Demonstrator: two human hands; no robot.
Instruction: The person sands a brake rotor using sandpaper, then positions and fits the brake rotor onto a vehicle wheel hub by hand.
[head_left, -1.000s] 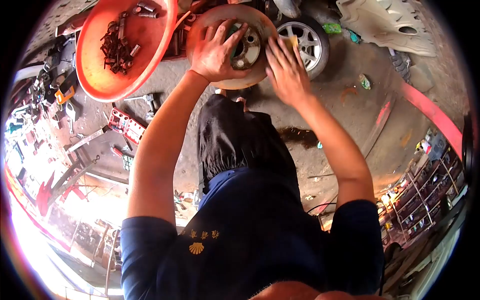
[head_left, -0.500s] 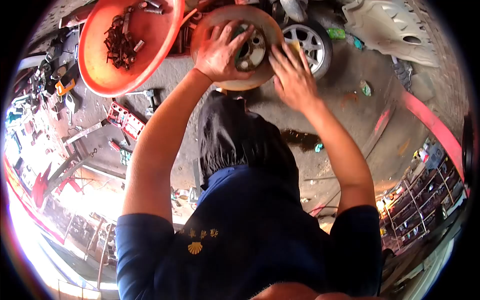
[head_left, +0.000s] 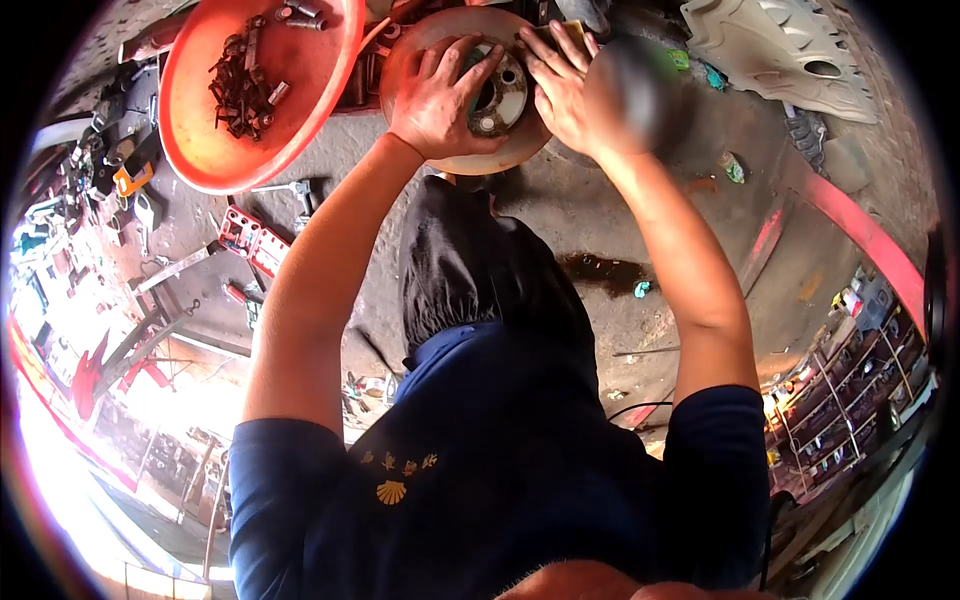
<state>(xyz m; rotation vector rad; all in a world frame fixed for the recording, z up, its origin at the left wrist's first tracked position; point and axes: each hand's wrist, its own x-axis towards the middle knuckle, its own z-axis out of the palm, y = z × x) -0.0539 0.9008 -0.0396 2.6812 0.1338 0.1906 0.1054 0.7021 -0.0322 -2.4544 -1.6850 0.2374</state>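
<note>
A rusty-rimmed brake disc (head_left: 520, 155) with a pale, holed hub lies in front of my knees. My left hand (head_left: 437, 100) rests on its left part, fingers spread over the face towards the hub. My right hand (head_left: 572, 95) is at the disc's right edge, with its fingers stretched forward. Under those fingers shows a small yellowish sheet (head_left: 576, 31), perhaps sandpaper; most of it is hidden. Whether the right fingertips touch the disc is unclear.
A red basin (head_left: 185, 110) with dark bolts and sockets (head_left: 240, 85) stands at left. A red socket case (head_left: 252, 240) lies below it. A dark grey blur (head_left: 640, 95) covers the spot beside my right hand. A pale moulded panel (head_left: 770, 50) lies at upper right.
My right hand has moved up and slightly left along the disc's right side, with the yellowish sheet. My left hand keeps its place. A grey blur now covers the wheel.
</note>
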